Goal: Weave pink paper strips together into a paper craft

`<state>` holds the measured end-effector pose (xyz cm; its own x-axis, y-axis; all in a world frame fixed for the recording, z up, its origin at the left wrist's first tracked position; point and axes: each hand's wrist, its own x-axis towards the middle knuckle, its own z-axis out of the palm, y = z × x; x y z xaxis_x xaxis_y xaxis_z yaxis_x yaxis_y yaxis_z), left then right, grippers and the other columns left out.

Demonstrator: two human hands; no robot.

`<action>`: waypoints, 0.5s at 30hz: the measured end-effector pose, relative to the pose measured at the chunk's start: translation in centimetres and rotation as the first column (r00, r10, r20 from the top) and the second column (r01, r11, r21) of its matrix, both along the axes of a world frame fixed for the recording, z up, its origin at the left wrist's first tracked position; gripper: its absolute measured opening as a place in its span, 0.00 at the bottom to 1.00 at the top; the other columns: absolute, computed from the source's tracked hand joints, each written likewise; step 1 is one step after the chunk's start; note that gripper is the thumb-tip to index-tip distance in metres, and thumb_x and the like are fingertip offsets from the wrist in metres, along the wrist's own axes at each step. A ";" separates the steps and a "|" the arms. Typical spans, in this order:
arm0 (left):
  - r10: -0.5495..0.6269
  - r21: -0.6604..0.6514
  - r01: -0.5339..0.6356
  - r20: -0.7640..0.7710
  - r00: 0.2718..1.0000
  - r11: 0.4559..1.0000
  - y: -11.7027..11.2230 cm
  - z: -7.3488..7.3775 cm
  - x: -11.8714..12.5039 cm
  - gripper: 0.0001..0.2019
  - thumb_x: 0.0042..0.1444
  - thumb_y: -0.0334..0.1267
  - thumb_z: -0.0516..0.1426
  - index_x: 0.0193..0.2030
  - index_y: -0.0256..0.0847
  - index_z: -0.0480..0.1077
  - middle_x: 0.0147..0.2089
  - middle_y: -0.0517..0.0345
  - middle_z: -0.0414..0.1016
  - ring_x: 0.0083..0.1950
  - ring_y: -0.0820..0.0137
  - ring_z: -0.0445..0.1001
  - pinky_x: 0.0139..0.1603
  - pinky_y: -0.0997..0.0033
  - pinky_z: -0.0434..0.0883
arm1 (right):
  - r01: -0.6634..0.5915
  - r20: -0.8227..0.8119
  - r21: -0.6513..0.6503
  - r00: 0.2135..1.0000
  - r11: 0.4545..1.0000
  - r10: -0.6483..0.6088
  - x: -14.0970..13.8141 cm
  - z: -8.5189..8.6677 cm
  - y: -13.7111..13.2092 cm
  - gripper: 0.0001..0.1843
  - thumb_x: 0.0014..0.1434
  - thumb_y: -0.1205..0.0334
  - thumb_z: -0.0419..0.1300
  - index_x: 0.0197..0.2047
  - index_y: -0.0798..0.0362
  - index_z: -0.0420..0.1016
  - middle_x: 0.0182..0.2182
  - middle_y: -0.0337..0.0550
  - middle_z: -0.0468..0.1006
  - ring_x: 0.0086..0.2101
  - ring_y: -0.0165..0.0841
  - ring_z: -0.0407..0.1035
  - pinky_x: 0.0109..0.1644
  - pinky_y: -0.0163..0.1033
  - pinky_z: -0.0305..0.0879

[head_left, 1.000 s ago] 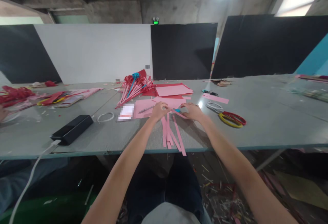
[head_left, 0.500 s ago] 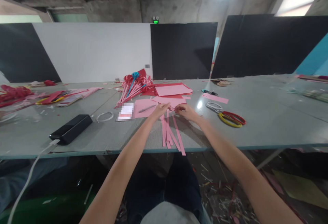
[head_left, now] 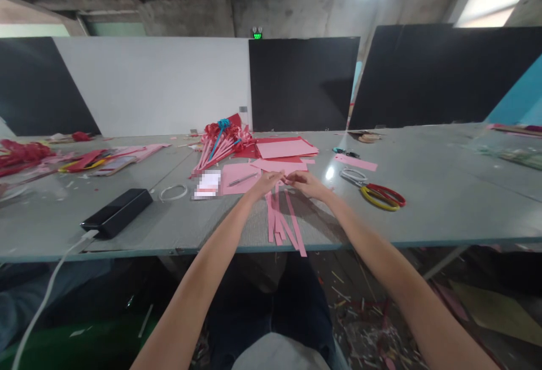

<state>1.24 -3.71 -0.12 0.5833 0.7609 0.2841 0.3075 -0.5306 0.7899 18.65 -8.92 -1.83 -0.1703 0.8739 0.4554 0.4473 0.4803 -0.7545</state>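
Both my hands meet over the top ends of several pink paper strips [head_left: 283,222] that lie fanned out toward the table's near edge. My left hand [head_left: 266,183] has its fingers pinched on the end of a strip. My right hand [head_left: 305,182] is closed too, its fingertips touching the same strip end just to the right. A pink sheet [head_left: 238,178] with a pen on it lies left of my left hand.
Pink and red sheets [head_left: 284,148] and a bundle of paper sticks [head_left: 220,142] lie behind the hands. Red and yellow scissors [head_left: 383,195] sit to the right, a black power bank [head_left: 117,212] with a white cable to the left. More red scraps lie far left.
My right hand has slid left from flat on the table to meet my left hand, and both now pinch a strip end. The strips lie as before.
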 end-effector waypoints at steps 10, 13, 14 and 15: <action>0.013 0.018 -0.014 0.053 0.999 1.000 -0.6 0.5 0.0 0.17 0.59 0.44 0.48 0.31 0.38 0.74 0.39 0.54 0.77 0.45 0.67 0.73 0.50 0.67 0.67 | -0.036 0.013 0.032 0.999 0.999 0.036 0.2 -0.1 0.2 0.13 0.56 0.51 0.55 0.33 0.51 0.71 0.26 0.39 0.74 0.27 0.31 0.68 0.32 0.36 0.62; 0.032 0.005 -0.032 0.054 0.998 0.999 -0.5 0.4 0.1 0.16 0.60 0.42 0.47 0.34 0.38 0.74 0.41 0.54 0.78 0.46 0.67 0.73 0.50 0.67 0.67 | -0.004 0.026 0.036 1.000 0.999 0.003 0.1 -0.2 0.3 0.12 0.55 0.50 0.55 0.32 0.51 0.71 0.24 0.39 0.74 0.25 0.31 0.67 0.31 0.37 0.61; 0.036 -0.002 -0.036 0.055 0.998 0.999 -0.5 0.4 0.1 0.17 0.60 0.43 0.47 0.35 0.38 0.74 0.42 0.53 0.78 0.47 0.66 0.73 0.50 0.67 0.67 | 0.009 0.020 0.044 1.000 0.999 -0.010 0.1 -0.3 0.3 0.12 0.55 0.51 0.56 0.31 0.51 0.71 0.24 0.39 0.74 0.25 0.31 0.67 0.31 0.37 0.62; 0.041 -0.004 -0.040 0.057 0.998 0.999 -0.4 0.4 0.1 0.17 0.60 0.44 0.47 0.36 0.37 0.74 0.42 0.53 0.78 0.47 0.66 0.73 0.51 0.67 0.67 | 0.019 0.014 0.054 1.000 0.998 -0.020 0.2 -0.3 0.3 0.11 0.55 0.53 0.56 0.31 0.51 0.71 0.25 0.39 0.74 0.26 0.31 0.67 0.32 0.37 0.62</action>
